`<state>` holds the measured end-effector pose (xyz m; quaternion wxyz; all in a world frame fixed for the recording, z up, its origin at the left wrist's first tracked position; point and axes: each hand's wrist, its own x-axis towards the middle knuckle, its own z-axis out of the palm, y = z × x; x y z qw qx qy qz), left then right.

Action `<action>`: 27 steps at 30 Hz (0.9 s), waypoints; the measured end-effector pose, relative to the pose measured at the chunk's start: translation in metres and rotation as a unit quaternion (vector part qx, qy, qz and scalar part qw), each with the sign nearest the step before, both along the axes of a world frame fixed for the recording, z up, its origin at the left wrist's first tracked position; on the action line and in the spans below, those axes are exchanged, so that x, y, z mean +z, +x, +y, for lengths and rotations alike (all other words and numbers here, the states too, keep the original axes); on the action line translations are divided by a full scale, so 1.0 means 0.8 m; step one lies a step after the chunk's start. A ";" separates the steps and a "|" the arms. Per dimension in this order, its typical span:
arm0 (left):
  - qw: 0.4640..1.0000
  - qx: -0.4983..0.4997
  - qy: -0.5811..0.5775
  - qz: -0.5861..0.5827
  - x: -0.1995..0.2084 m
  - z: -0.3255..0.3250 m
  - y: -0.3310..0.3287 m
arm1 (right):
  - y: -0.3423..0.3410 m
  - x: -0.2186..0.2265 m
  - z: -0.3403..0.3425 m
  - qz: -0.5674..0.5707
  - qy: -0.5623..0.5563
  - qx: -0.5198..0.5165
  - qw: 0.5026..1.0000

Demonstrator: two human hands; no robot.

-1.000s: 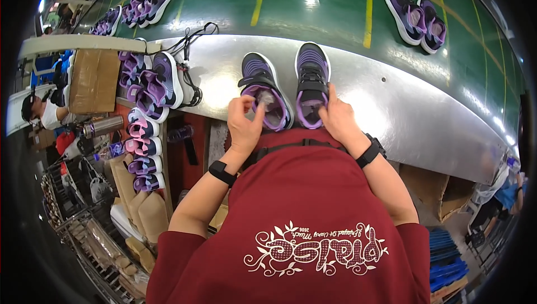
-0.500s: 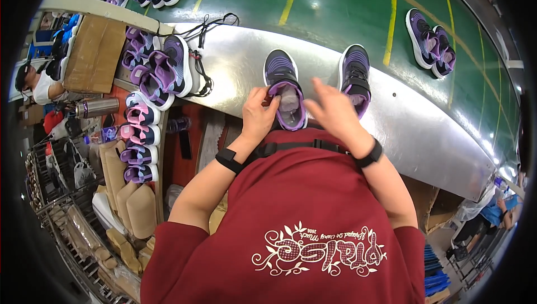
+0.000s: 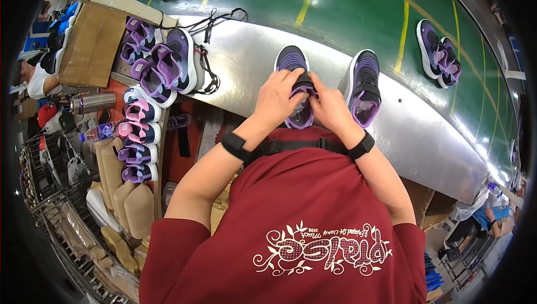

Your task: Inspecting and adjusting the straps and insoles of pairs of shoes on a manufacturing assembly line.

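A black-and-purple striped sneaker with a white sole [image 3: 292,57] is being worked on by both hands at the near edge of a shiny silver metal desk [image 3: 430,125], its toe being pointed away from the body. The left hand [image 3: 278,96] is being laid over the shoe's left side, with its fingers being bent across the strap area and its thumb being angled toward the purple-lined opening. The right hand [image 3: 329,105] is being placed against the right side, with its index finger being stretched up toward the strap and its palm being turned inward. Both are being kept in contact with the shoe, but whether either is being clamped on it cannot be told. The forearms are being angled inward, with the elbows being spread and a black band [image 3: 235,146] being worn on the left wrist. Just to the right, a matching upright sneaker [image 3: 364,83] is being left untouched. Beyond the desk, another purple pair [image 3: 438,55] is being carried by a green surface with yellow lines [image 3: 358,10].
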<state>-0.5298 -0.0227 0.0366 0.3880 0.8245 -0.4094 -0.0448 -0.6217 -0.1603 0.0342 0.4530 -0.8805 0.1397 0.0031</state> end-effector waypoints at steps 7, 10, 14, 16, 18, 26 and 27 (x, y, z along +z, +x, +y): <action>0.995 -0.076 0.011 0.060 -0.012 0.015 0.019 | -0.005 -0.028 -0.017 0.076 0.370 -0.182 0.908; 0.989 -0.131 0.060 -0.017 -0.008 0.013 0.021 | -0.005 -0.022 -0.018 0.068 0.488 -0.192 0.848; 0.967 -0.174 0.111 -0.147 0.009 0.010 0.009 | -0.008 -0.031 -0.021 0.114 0.367 -0.149 0.911; 0.944 -0.171 0.203 -0.198 0.016 0.005 -0.009 | -0.009 -0.030 -0.018 0.116 0.322 -0.141 0.929; 0.934 -0.153 0.234 -0.223 0.003 0.002 -0.024 | -0.010 -0.028 -0.018 0.075 0.391 -0.145 0.906; 0.961 -0.119 0.190 -0.159 0.004 0.017 -0.023 | -0.012 -0.012 -0.014 0.025 0.152 0.005 0.988; 0.971 -0.118 0.142 -0.154 0.006 0.028 -0.023 | -0.016 -0.006 -0.013 0.019 0.157 -0.042 0.987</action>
